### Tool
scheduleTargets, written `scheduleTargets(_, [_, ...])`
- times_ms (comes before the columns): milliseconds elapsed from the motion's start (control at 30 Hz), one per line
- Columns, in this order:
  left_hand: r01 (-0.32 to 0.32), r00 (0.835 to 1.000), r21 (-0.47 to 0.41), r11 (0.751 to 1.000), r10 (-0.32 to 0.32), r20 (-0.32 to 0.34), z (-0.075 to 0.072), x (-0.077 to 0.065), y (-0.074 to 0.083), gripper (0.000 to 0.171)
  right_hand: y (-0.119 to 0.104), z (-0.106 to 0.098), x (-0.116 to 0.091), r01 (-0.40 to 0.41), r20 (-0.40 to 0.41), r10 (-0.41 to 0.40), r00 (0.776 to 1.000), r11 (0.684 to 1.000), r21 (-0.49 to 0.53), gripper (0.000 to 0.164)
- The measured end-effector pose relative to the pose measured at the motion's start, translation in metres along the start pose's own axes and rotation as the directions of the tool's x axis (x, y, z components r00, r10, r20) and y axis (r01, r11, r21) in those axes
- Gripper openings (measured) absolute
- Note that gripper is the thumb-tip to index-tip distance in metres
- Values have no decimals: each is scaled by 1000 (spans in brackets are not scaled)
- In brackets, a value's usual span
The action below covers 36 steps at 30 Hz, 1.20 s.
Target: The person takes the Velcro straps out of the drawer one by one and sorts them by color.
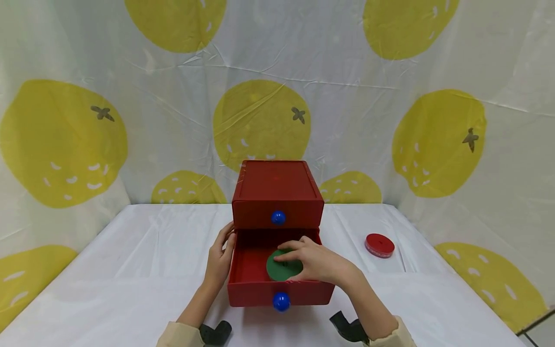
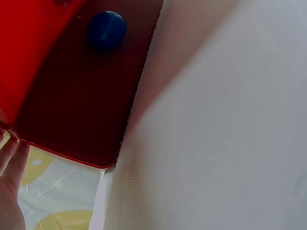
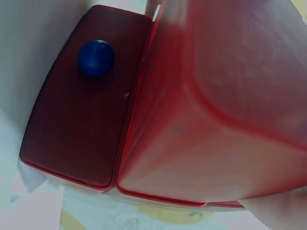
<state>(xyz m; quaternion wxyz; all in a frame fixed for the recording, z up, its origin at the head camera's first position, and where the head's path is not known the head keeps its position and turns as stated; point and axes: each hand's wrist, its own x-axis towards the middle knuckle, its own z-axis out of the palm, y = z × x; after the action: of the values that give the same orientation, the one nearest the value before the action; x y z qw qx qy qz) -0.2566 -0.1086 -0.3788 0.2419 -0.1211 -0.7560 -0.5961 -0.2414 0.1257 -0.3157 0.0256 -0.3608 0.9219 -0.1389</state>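
A red two-drawer box [image 1: 277,180] stands on the table, its upper drawer closed and its lower drawer [image 1: 247,270] pulled out. Inside the lower drawer is a thick green disc [image 1: 277,270]. My right hand [image 1: 314,260] reaches over the drawer's right wall and grips that disc, fingers across its top and thumb by its near edge. With fingers extended, my left hand [image 1: 220,255] rests along the box's left side, where the drawer comes out. In the left wrist view, fingertips touch the red edge beside the drawer front [image 2: 72,100]. The right wrist view catches little of the right hand [image 3: 283,211].
A red disc [image 1: 379,245] with white lettering on its side lies on the white-covered table [image 1: 165,250], right of the box. Blue knobs [image 1: 281,301] stick out from both drawer fronts. Behind hangs a white curtain [image 1: 338,106] printed with yellow fruit.
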Motion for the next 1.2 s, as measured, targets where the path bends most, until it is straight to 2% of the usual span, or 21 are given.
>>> scheduleTargets(300, [-1, 1000, -3, 1000, 1, -3, 1, -1, 0, 35, 1, -3, -5, -1, -30, 1, 1000, 1000, 25, 47])
scheduleTargets(533, [-30, 999, -1, 1000, 30, -16, 1, 1, 0, 35, 3, -11, -11, 9, -68, -9, 998, 1000, 6, 49])
scheduleTargets(700, [-13, 1000, -8, 1000, 12, -13, 0, 2, 1, 35, 6, -18, -17, 9, -91, -6, 996, 1000, 27, 50])
scheduleTargets(1200, [12, 1000, 2, 1000, -12, 2, 0, 1, -1, 36, 17, -35, -37, -49, -146, 67, 987, 991, 122, 49])
